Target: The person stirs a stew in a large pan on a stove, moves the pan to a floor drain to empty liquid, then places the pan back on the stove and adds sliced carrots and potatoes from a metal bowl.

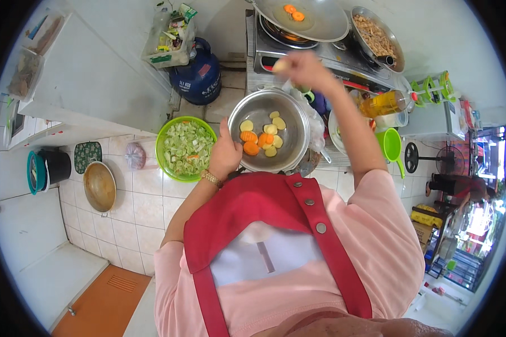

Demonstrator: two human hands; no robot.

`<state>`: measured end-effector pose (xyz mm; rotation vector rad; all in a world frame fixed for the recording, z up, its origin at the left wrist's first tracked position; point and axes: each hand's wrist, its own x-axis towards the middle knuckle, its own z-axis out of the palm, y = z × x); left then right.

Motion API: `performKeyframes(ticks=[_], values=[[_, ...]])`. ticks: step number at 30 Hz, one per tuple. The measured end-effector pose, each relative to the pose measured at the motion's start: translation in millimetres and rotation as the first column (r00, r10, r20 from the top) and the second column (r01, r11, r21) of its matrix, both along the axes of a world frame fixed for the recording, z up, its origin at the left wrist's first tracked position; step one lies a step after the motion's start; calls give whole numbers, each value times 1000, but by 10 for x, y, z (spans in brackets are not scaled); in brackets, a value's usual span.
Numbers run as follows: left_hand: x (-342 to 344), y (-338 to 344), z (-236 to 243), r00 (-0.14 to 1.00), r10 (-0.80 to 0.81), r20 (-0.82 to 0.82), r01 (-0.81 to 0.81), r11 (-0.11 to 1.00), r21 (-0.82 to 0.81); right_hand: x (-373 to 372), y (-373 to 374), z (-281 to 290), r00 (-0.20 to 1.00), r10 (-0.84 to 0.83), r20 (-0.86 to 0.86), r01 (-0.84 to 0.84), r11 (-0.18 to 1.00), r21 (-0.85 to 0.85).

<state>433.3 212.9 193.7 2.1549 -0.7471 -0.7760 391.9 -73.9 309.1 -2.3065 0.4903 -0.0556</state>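
My left hand (226,153) grips the near-left side of a steel pot (289,154), its thumb over the rim. Crinkle-cut carrot slices (251,147) and pale yellow slices (246,126), which look like potato, lie in the bottom of the pot. Smeared by motion, my right hand (305,70) is raised beyond the pot, close to the stove front. Its fingers are closed on a pale yellow slice (281,66) like those in the pot. Above it, a wide pan (326,22) on the burner holds a few orange carrot slices (295,12) in a shallow clear liquid.
Left of the pot is a green basin (158,147) of chopped cabbage. A blue gas cylinder (197,76) stands behind it. At the right are a second pan (400,42) with browned pieces on the stove (264,62), an oil bottle (383,104) and a green dipper (389,145).
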Motion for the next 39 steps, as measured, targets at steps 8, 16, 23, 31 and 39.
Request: performKeyframes(ticks=[8,16,23,31,39], values=[[-37,52,-194,995,97,-23,-100,977,-187,36,-316,246,958,-212,193,284,794,-537],[-29,77,-550,983,-22,-185,-44,939,-342,-414,960,-1326,790,292,-539,-481,840,-250],[-78,65,-593,955,119,-272,-204,929,-310,-477,1358,-1439,775,494,-395,-627,684,-373],[-55,44,-498,966,80,-247,-138,964,-226,-409,943,-1446,703,370,-608,-622,735,-271],[-68,78,-633,976,90,-197,-138,959,-248,-723,1184,-1068,674,273,-686,-569,785,-247]])
